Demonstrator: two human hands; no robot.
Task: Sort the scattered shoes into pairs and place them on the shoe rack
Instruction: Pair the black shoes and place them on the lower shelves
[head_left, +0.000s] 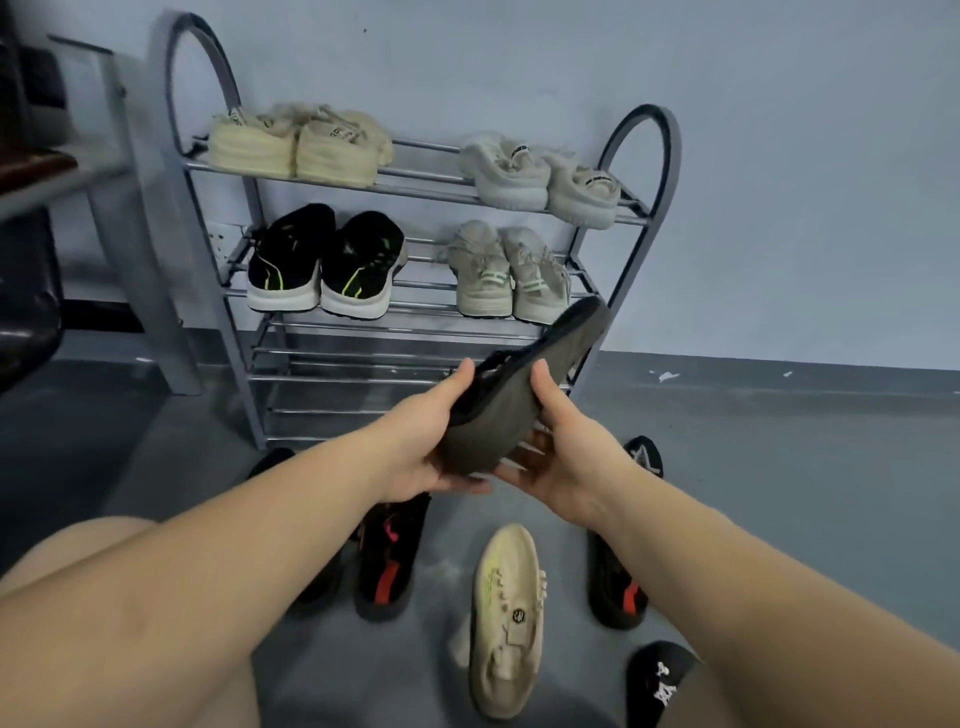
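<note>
Gripping an olive-grey shoe (524, 384) with both hands, left hand (415, 447) curled round its near end, right hand (561, 457) cupping the other side, sole up, just in front of the shoe rack (644, 156). On the rack, four pairs filling the two upper shelves. Below it on the floor, a beige shoe (506, 618) among black ones.

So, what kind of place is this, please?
Probably an entryway or a plain utility room, though I cannot be sure. A metal shoe rack stands against a bare painted wall, and loose shoes such as a beige shoe lie on a grey floor.
</note>
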